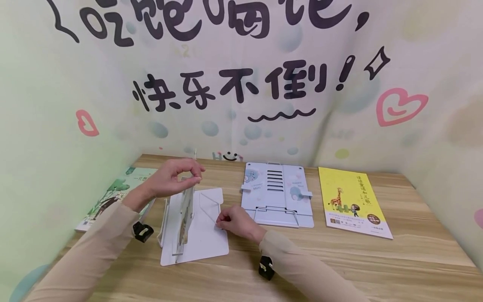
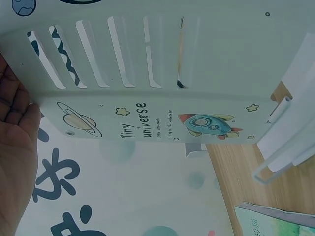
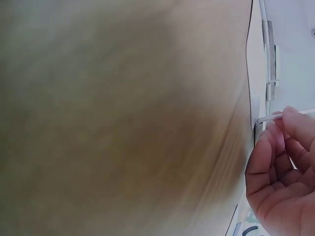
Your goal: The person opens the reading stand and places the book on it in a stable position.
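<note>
A white metal book stand stands opened on the table, its flat base plate (image 1: 207, 237) lying down and its slotted panel (image 1: 185, 220) raised upright. That panel (image 2: 162, 118) carries a rocket, a ringed planet and the words "Tiny universe". My left hand (image 1: 171, 178) holds the panel's top edge, thumb and fingers on either side of it. Low over the base's right side, my right hand (image 1: 237, 222) pinches the end of a thin white wire support (image 1: 209, 206). In the right wrist view the wire (image 3: 269, 118) sits between thumb and index finger.
A second book stand (image 1: 258, 199), bluish white with elephant pictures, lies flat to the right. Beyond it is a yellow book (image 1: 352, 191) with a giraffe. A green book (image 1: 111, 197) lies at the left, partly behind my left arm. A printed cloth wall (image 1: 234, 138) borders the table's back.
</note>
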Action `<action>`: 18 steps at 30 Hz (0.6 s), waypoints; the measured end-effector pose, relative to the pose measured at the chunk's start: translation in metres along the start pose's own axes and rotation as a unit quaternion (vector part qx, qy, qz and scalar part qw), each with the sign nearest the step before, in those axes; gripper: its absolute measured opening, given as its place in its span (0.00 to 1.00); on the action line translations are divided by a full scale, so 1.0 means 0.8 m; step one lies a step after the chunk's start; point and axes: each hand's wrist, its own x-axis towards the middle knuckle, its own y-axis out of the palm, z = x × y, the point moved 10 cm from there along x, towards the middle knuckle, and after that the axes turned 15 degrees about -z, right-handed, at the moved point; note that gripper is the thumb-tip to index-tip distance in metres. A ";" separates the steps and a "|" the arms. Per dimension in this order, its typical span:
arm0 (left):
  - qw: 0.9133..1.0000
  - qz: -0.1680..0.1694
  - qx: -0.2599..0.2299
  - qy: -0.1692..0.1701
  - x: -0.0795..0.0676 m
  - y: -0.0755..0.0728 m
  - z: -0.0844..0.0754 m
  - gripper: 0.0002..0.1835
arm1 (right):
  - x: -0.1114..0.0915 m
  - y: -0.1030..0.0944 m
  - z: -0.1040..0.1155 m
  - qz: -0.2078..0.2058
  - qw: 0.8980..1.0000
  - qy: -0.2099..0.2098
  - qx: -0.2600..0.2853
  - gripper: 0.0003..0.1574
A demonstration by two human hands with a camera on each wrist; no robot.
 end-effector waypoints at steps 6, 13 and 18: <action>1.000 -0.001 -0.001 0.007 0.001 0.006 0.001 0.10 | 0.000 0.005 -0.003 0.004 1.000 0.008 -0.019 0.05; 1.000 0.009 -0.012 0.008 0.003 0.014 0.000 0.10 | 0.001 0.008 -0.006 -0.004 0.999 0.015 -0.046 0.06; 1.000 0.014 -0.012 -0.001 0.004 0.016 0.002 0.09 | 0.001 0.007 -0.006 -0.009 0.998 0.027 -0.056 0.07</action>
